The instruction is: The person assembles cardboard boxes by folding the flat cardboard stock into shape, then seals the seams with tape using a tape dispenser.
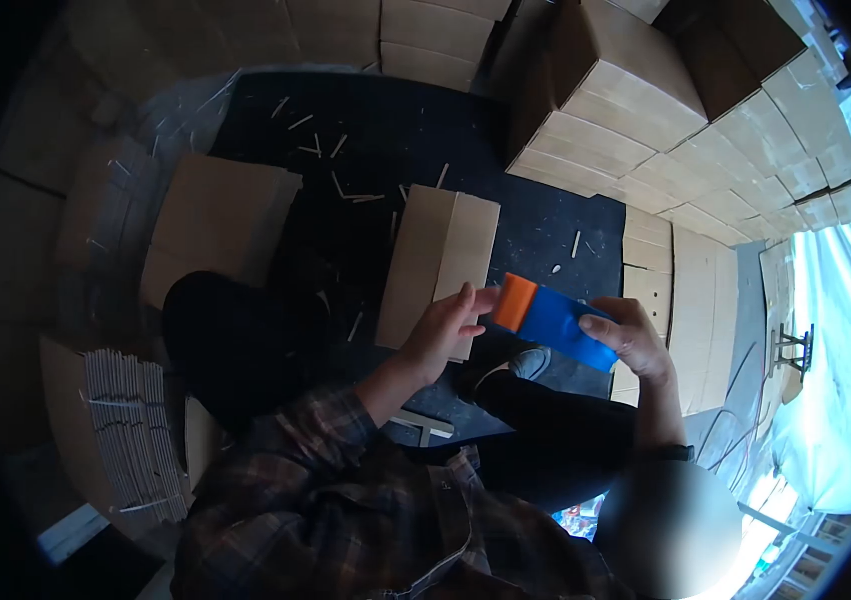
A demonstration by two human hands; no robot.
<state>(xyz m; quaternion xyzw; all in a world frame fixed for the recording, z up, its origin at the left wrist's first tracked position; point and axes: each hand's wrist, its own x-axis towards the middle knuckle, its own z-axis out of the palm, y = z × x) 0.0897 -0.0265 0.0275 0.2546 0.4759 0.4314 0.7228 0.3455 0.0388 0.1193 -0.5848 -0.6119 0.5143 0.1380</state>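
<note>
My right hand (634,338) grips a blue strip-like piece (566,325), its thumb pressed on the blue face. An orange band (516,303) forms the left end of this piece; its exact kind I cannot make out. My left hand (443,335) reaches toward the orange end with thumb and fingers apart. One left fingertip meets the orange edge, and whether it goes behind or inside is hidden. Below and behind the hands, a closed cardboard box (424,250) stands on the dark floor, a seam running along its top.
Stacked cardboard boxes (606,120) line the back and right. A flat cardboard piece (216,215) lies at left, above a bundle of folded cardboard (131,420). Thin scraps (338,146) litter the dark floor (376,120). Plastic sheeting (836,350) hangs at far right.
</note>
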